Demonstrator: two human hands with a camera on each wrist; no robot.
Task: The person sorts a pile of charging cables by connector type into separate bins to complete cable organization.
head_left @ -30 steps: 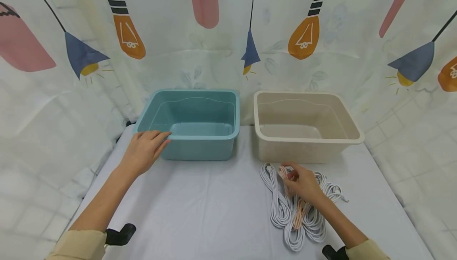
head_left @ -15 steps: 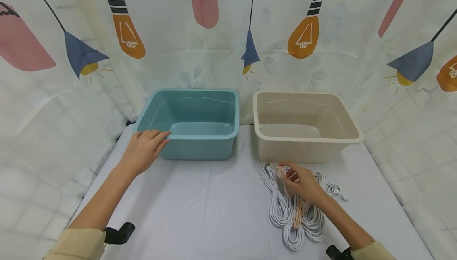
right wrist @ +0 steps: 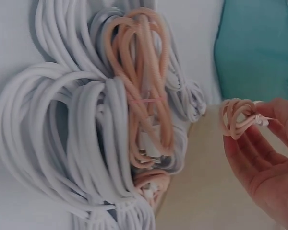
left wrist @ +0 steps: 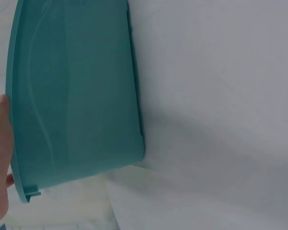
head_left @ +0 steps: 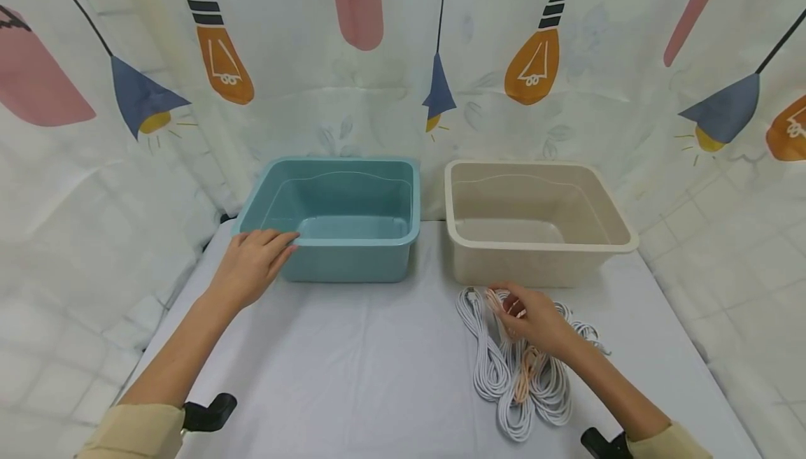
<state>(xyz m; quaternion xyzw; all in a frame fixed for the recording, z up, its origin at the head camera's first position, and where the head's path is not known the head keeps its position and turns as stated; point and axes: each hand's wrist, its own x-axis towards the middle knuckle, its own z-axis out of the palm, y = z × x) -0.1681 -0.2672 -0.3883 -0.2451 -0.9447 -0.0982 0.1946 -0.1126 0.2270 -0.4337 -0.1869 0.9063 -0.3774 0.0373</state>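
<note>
My right hand (head_left: 532, 319) pinches a small coiled peach cable (right wrist: 237, 117) between thumb and fingertips, in front of the beige bin (head_left: 548, 266). Under and beside that hand lie several bundled white cables (head_left: 494, 371) on the table. Among them sits a larger peach cable (right wrist: 139, 62) with a pink tie, and another small peach coil (right wrist: 151, 184) shows near it in the right wrist view. At the left, my left hand (head_left: 248, 266) rests on the near rim of the teal bin (head_left: 352, 263), fingers laid over the edge. Its fingertips are partly hidden in the left wrist view.
Both bins stand side by side at the back of the table, a narrow gap between them, and nothing shows inside either. A white cloth (head_left: 378, 361) covers the table. A patterned curtain (head_left: 378, 109) hangs close behind the bins.
My right hand has shifted slightly left and away from me, with the small peach cable still in its fingers. My left hand stays on the teal bin's rim.
</note>
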